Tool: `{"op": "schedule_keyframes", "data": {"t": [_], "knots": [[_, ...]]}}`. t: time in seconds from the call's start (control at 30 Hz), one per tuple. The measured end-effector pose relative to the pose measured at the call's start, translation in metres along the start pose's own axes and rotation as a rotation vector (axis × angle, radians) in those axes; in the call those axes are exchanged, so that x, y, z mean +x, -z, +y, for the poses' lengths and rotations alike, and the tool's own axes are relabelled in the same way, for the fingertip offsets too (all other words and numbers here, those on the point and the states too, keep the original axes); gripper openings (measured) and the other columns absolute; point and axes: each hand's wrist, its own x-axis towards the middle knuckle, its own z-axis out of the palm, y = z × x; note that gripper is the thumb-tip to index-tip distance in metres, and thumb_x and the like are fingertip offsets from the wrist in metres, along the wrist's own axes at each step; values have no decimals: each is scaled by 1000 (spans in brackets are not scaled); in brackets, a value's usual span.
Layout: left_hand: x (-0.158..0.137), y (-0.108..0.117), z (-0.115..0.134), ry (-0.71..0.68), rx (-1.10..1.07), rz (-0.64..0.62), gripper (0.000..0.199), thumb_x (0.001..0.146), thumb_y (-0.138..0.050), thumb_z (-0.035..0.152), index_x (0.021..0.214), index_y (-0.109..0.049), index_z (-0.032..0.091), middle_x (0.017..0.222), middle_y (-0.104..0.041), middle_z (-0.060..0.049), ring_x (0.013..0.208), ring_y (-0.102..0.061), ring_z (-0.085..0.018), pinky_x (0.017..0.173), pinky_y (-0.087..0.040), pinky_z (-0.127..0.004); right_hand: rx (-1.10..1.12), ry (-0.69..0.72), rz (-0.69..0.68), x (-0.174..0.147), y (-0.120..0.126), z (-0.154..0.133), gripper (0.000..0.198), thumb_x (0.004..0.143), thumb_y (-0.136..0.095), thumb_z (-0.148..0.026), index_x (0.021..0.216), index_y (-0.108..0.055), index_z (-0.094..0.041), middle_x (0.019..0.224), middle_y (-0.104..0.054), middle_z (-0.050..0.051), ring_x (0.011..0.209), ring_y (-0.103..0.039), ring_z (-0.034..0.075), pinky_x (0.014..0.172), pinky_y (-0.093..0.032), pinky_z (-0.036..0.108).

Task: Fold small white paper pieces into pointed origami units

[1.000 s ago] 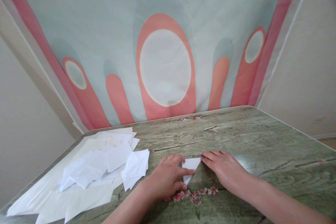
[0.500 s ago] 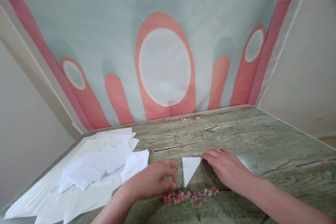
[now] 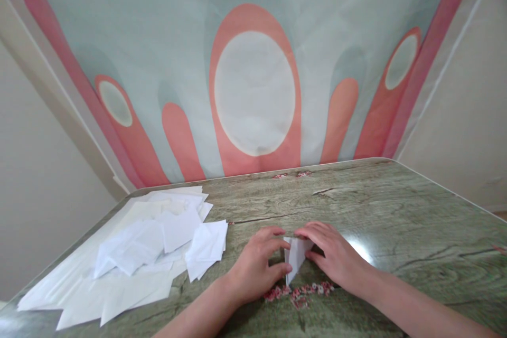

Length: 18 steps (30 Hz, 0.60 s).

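A small white folded paper triangle (image 3: pixel 296 256) stands partly lifted off the wood-patterned table (image 3: pixel 415 253), its point toward me. My left hand (image 3: pixel 263 259) curves around its left edge, fingertips at the top and thumb lower down, both touching the paper. At the top right corner, my right hand (image 3: pixel 330 253) pinches the paper between thumb and fingers. The inner layers of the fold are hidden. Just below the paper runs a pink flower pattern (image 3: pixel 299 291) on the tabletop.
On the left lies a spread pile of white paper sheets (image 3: pixel 138 298) with smaller loose pieces on top. A few small white squares (image 3: pixel 206 248) sit beside it, near my left forearm. Behind the table hangs a printed cloth (image 3: pixel 190 37) in pale green and coral.
My left hand has moved right onto the paper's left edge. The triangle, flat before, is now raised and tilted. My right thumb has come in under its corner. The view has shifted slightly.
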Motion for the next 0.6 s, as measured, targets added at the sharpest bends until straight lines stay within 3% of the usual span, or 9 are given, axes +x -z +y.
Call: {"op": "schedule_keyframes", "data": {"t": [0.07, 0.13, 0.23, 0.3, 0.43, 0.6], "knots": [[-1, 3, 7, -72, -16, -59, 30, 81, -63, 24, 111, -62, 25, 126, -56, -6, 118, -51, -19, 104, -39, -32, 8, 44, 7, 2, 1, 1, 29, 76, -49, 1, 88, -62, -21, 91, -65, 2, 97, -56, 20, 88, -42, 38], [-2, 6, 13, -102, 67, -42, 30, 83, -55, 18, 113, -60, 23, 135, -50, -7, 126, -45, -20, 107, -35, -34, 20, 67, 25, 2, 0, 2, 30, 74, -45, 5, 79, -60, -20, 84, -64, 1, 91, -56, 18, 83, -42, 35], [-3, 9, 17, -141, 273, -11, 34, 83, -48, 13, 114, -60, 21, 149, -35, -8, 139, -27, -24, 116, -18, -45, 34, 65, 36, 2, 0, 3, 32, 72, -42, 7, 78, -58, -19, 83, -64, 1, 88, -56, 17, 80, -41, 33], [-4, 9, 18, -179, 335, -73, 40, 84, -45, 12, 121, -55, 21, 149, -37, -8, 140, -26, -24, 117, -9, -49, 33, 68, 16, 0, 0, 1, 31, 73, -41, 7, 79, -58, -19, 84, -64, 1, 88, -56, 17, 81, -40, 33], [-5, 9, 19, -167, 289, -247, 45, 87, -48, 22, 132, -46, 25, 137, -52, -8, 133, -40, -23, 116, -15, -50, 15, 92, -57, -4, 5, -5, 27, 75, -46, 3, 84, -58, -19, 92, -66, 2, 92, -58, 18, 85, -41, 35], [-6, 9, 17, -131, 311, -282, 61, 83, -59, 44, 137, -41, 23, 141, -47, -13, 133, -39, -30, 113, -15, -56, -82, 194, -123, -7, 12, -4, 29, 80, -52, -5, 102, -63, -21, 108, -67, 5, 106, -59, 20, 94, -42, 38]]}}
